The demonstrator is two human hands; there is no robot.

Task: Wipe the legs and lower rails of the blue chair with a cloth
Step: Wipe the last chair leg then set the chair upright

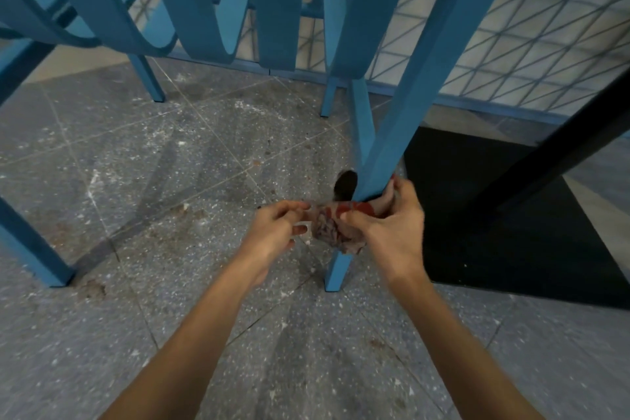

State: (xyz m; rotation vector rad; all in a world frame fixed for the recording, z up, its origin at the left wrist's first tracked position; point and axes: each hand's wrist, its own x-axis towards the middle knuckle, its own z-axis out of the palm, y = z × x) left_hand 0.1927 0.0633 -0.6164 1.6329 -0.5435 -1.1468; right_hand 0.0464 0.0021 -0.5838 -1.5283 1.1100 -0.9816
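Note:
The blue chair's near right leg (388,153) slants down to the floor at the centre right. A crumpled cloth (332,230) with red and grey patches is wrapped round the lower part of that leg. My right hand (392,225) grips the cloth against the leg, fingers curled round both. My left hand (276,232) pinches the cloth's left end with thumb and fingertips. The leg's foot (335,278) shows below the cloth. Another chair leg (34,249) stands at the left, and two far legs (150,82) stand behind.
Blue curved slats (211,3) of the chair hang overhead. A blue-framed glass panel with wire mesh (511,44) runs behind. A black mat (511,215) and a dark slanting bar (562,143) lie to the right. The grey speckled floor (170,164) is dusty and stained.

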